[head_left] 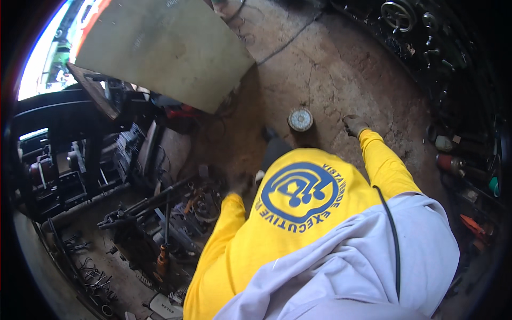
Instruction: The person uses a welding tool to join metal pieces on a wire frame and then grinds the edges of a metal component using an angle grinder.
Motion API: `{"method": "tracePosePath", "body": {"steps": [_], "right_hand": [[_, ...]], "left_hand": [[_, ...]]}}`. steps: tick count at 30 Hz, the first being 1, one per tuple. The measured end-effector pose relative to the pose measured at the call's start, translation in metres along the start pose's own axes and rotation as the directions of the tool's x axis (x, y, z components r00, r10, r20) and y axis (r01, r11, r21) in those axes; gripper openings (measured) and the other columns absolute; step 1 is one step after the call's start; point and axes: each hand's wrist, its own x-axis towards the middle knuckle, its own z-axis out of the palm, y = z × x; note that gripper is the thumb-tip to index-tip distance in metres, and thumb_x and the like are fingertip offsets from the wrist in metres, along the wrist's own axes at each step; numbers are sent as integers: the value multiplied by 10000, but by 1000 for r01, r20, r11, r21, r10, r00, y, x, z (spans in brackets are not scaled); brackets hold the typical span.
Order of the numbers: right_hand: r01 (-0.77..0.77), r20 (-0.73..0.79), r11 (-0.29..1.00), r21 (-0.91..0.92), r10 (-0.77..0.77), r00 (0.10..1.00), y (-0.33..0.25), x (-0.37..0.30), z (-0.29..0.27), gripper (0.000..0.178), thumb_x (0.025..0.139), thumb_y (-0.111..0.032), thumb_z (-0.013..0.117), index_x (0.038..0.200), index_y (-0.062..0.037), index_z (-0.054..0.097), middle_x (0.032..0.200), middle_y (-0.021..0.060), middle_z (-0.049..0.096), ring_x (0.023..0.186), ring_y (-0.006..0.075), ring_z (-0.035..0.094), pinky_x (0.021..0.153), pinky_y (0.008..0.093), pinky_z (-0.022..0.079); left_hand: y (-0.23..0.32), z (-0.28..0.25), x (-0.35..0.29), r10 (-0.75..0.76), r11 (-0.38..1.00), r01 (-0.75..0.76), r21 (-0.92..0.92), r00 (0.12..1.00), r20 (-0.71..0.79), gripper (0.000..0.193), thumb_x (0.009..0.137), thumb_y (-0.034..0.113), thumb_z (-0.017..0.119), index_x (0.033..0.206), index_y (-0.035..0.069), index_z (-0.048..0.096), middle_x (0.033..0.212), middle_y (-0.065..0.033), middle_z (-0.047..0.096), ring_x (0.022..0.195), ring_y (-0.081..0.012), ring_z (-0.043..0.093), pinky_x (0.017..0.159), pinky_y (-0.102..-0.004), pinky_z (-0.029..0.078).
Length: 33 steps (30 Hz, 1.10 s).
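Observation:
My right hand [354,126], in a dark glove, hangs over the concrete floor with its fingers loosely bent and somewhat apart. Nothing shows in it. A round tin or canister with a pale, speckled top [301,120] stands on the floor to its left, apart from the hand. My left hand [243,185] is low at my left side, dark and blurred beside a heap of greasy metal parts [205,205]. Its fingers cannot be made out, nor whether it touches or holds anything. My dark shoe [270,133] shows ahead of my body.
A large pale sheet-topped table [165,50] juts in at the upper left. Dark machinery [48,165] lines the left side. A handwheel [398,15] is at the upper right. An orange tool [473,226] lies at the right edge. A cable [293,38] crosses the floor.

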Motion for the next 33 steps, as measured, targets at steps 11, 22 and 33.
{"method": "tracePosePath", "body": {"steps": [11,22,33], "right_hand": [[-309,-70,878,-366,305,950,8,-8,20,382,896,-383,563,901,-21,685,913,127,694,772,233,669,681,362,512],[-382,-215,871,-308,328,920,-185,73,2,534,865,-496,569,1000,6,690,976,147,697,869,289,635,836,347,462],[-185,-287,874,-449,55,956,-229,194,-82,440,887,-402,608,1024,7,694,845,130,692,721,272,635,704,387,492]], "left_hand": [[15,-74,145,-128,990,87,108,876,466,594,946,443,436,1291,-26,554,1322,-205,573,1228,-304,537,1023,-356,398],[199,-382,344,78,984,-78,160,997,8,497,948,402,399,1168,20,629,1253,-251,590,1214,-397,515,1003,-423,396],[244,-355,431,-141,984,142,104,990,-17,753,945,626,318,1316,11,544,1356,-267,515,1295,-380,468,1072,-425,349]]}}
